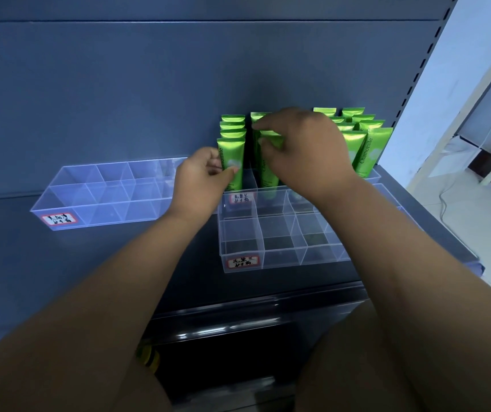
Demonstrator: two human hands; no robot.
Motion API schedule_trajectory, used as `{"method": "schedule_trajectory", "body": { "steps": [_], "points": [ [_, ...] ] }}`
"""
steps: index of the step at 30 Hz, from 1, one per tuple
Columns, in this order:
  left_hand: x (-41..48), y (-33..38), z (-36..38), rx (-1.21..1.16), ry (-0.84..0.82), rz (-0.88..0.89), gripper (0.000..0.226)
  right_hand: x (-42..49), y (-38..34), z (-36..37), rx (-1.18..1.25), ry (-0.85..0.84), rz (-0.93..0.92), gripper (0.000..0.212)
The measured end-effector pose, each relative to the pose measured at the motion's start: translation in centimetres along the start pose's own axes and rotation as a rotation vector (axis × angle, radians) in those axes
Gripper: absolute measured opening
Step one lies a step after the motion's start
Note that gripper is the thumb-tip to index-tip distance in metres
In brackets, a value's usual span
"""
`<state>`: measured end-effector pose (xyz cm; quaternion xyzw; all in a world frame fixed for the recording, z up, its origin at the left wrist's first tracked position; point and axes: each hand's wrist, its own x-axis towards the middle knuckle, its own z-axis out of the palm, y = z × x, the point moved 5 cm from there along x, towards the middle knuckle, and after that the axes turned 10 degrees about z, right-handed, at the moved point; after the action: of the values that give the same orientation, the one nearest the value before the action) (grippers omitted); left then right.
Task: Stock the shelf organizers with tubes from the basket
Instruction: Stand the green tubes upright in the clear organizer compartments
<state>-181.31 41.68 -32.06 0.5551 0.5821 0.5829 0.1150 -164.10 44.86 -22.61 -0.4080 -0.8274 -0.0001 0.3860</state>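
Your left hand (205, 178) has its fingers curled on the front tube (232, 162) of the far-left row, thumb against its side, low down. Your right hand (306, 150) pinches the top of a 2nd tube (271, 138), one row over, fingers closed on its flat end.

Both are among the green tubes (370, 150) marked "Chamomile", which stand upright in the back organizer (251, 178), at the right end of the shelf (60, 263) against the rear panel. They stand in 4 rows running front to back. The far-left row has 4 tubes and the far-right row has 4. The 2 middle rows are partly hidden by your right hand, so no exact count there.

There are 3 clear organizers in all. The front organizer (279, 257) sits just ahead of the stocked one, w/ no tubes in it. The left organizer (104, 200) sits apart on the same shelf, also w/o tubes. There are 3 red-edged labels (59, 219), 1 on each organizer's front wall, w/ handwriting too small to read.

Below the shelf edge is something dark and blurred w/ a yellow-green patch; can't tell what it is.
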Motion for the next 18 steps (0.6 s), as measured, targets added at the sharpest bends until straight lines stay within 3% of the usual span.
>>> {"method": "schedule_trajectory", "body": {
  "steps": [7, 10, 14, 18],
  "points": [
    [-0.4, 0.3, -0.3, 0.023, -0.004, -0.058, 0.017, -0.5, -1.2, 0.5, -0.001, 0.014, 0.016, 0.025],
    [-0.6, 1.1, -1.0, 0.139, 0.029, -0.009, 0.017, -0.9, -1.7, 0.3, 0.019, 0.022, 0.035, 0.029],
    [-1.7, 3.7, -3.6, 0.334, 0.007, 0.083, 0.042, -1.8, -3.2, 1.1, 0.073, 0.001, 0.051, 0.044],
    [-3.9, 6.7, -7.9, 0.677, -0.035, 0.184, 0.068, -4.0, -6.9, 2.2, 0.168, -0.144, 0.020, 0.060]
  ]
}}
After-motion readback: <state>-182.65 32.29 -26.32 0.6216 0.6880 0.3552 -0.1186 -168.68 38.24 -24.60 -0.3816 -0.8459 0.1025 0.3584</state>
